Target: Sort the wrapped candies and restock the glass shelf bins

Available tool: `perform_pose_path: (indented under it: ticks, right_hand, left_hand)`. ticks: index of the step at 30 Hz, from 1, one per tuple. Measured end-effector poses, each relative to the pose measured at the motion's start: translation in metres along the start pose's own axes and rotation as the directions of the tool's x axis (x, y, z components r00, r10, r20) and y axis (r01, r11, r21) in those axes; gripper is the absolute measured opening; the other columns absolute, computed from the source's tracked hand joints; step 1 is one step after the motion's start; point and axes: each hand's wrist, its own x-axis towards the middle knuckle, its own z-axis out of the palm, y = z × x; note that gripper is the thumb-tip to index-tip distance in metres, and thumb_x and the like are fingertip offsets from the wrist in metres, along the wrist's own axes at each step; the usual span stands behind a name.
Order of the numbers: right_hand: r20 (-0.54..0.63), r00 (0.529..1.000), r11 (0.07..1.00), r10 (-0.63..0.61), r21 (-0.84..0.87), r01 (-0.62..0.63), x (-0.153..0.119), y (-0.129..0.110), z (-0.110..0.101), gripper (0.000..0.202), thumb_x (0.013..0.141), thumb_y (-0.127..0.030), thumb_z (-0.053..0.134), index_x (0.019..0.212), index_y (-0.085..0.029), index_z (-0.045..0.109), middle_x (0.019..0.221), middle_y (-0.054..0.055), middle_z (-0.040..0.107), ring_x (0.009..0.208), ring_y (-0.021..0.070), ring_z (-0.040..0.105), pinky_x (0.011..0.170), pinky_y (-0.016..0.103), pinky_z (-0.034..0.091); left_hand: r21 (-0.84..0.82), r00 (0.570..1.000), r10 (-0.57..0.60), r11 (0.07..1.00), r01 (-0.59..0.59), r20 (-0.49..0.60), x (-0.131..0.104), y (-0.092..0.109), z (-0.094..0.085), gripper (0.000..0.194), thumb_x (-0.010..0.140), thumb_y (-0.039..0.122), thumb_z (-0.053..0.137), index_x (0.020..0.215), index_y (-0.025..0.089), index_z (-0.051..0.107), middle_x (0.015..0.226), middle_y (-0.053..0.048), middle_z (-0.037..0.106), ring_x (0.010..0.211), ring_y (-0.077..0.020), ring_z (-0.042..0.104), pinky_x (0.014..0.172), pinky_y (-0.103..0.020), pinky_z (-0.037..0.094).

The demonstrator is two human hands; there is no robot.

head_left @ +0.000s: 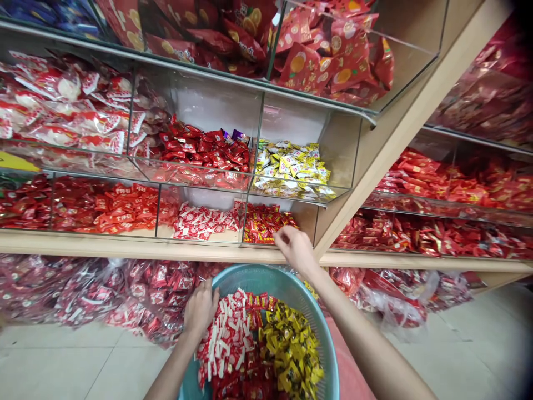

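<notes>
A teal plastic basket [331,339] holds piles of red-and-white, red and yellow-black wrapped candies [291,347]. On its upper left rim rests my left hand [200,306], fingers curled over the edge. My right hand [295,247] is above the basket's far rim, at the front of the lowest shelf bin with red-and-yellow candies [266,221]. Its fingers are bent together; whatever is between them is too small to name. Left of that bin, red-and-white candies [204,220] lie in another compartment.
Clear-fronted bins above hold yellow-white candies [291,166], red candies [204,149] and large red packets [333,61]. A slanted wooden post [400,139] stands right of the bins. Plastic bags of candy [154,289] sit under the wooden ledge [104,244], on a tiled floor [75,361].
</notes>
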Motion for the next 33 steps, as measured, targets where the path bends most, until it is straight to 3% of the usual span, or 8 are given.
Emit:
perform_pose_path:
  ticks: [4,8,15,25,33]
  right_hand:
    - [0.083,0.953,0.938,0.292,-0.221,-0.268,0.036,0.019,0.003,0.026,0.082,-0.042,0.048,0.08,-0.019,0.058,0.081,0.007,0.063,0.079,0.019,0.06,0.063,0.025,0.038]
    - [0.178,0.895,0.888,0.409,-0.304,-0.345,0.049,0.022,0.016,0.039,0.078,-0.052,0.051,0.091,-0.016,0.059,0.093,0.013,0.063,0.088,0.0242,0.06,0.069,0.031,0.042]
    - [0.209,0.876,0.889,0.434,-0.254,-0.38,0.051,0.023,0.022,0.041,0.072,-0.049,0.06,0.096,-0.017,0.058,0.095,0.012,0.063,0.089,0.0237,0.06,0.07,0.031,0.044]
    - [0.194,0.911,0.931,0.365,-0.106,-0.35,0.049,0.045,0.02,0.02,0.069,-0.022,0.06,0.088,-0.019,0.063,0.083,0.005,0.065,0.08,0.0166,0.06,0.067,0.023,0.041]
    - [0.062,0.95,0.952,0.306,-0.014,-0.306,0.042,0.053,0.009,0.026,0.071,-0.012,0.047,0.091,-0.018,0.062,0.074,0.004,0.066,0.068,0.014,0.06,0.064,0.021,0.041]
  left_hand:
    - [0.004,1.0,-0.009,1.0,0.009,0.011,0.0,0.0,0.0,0.042,0.09,0.034,0.026,0.118,0.012,0.046,0.102,-0.013,0.063,0.081,-0.0198,0.063,0.065,-0.029,0.049]
    - [0.0,1.0,-0.007,1.0,0.007,0.0,0.0,0.0,-0.001,0.041,0.09,0.034,0.027,0.117,0.011,0.047,0.102,-0.014,0.063,0.082,-0.0197,0.063,0.066,-0.03,0.049]
    - [-0.034,1.0,-0.007,0.999,0.007,-0.006,0.0,0.0,0.001,0.042,0.09,0.035,0.025,0.117,0.011,0.048,0.108,-0.014,0.062,0.082,-0.0189,0.064,0.063,-0.029,0.05]
    - [-0.025,1.0,0.007,1.0,-0.007,-0.014,0.0,0.0,0.0,0.041,0.09,0.034,0.026,0.116,0.011,0.048,0.105,-0.013,0.062,0.081,-0.0191,0.063,0.065,-0.029,0.049]
    - [-0.03,1.0,-0.009,1.0,0.009,0.002,0.0,0.0,0.0,0.041,0.09,0.034,0.027,0.117,0.012,0.048,0.106,-0.014,0.062,0.085,-0.0188,0.063,0.066,-0.028,0.049]
